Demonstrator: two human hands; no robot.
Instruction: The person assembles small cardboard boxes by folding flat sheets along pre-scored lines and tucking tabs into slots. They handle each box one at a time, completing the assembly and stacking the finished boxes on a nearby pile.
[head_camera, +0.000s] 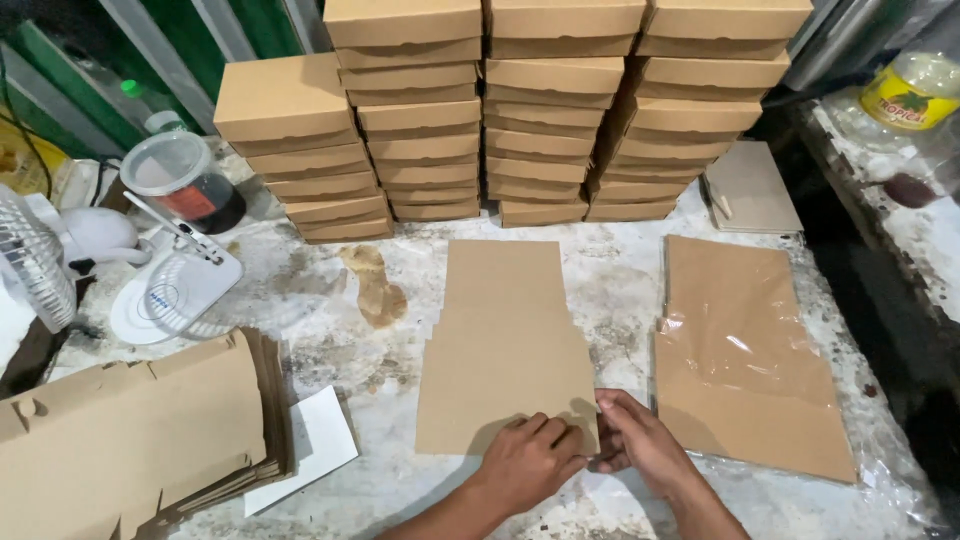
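A flat brown cardboard box blank (503, 340) lies unfolded on the marble table (620, 280) in front of me. My left hand (530, 460) rests palm down on the blank's near edge, fingers pressing the cardboard. My right hand (640, 440) grips the blank's near right corner between thumb and fingers. Both forearms come in from the bottom edge.
Several stacks of folded brown boxes (520, 110) stand along the back. A plastic-wrapped pack of blanks (745, 350) lies at right, a pile of loose blanks (130, 440) at left over a white sheet (320, 440). A small white fan (35, 260), a lidded plastic jar (180, 180) and a white desk lamp (170, 290) sit at far left.
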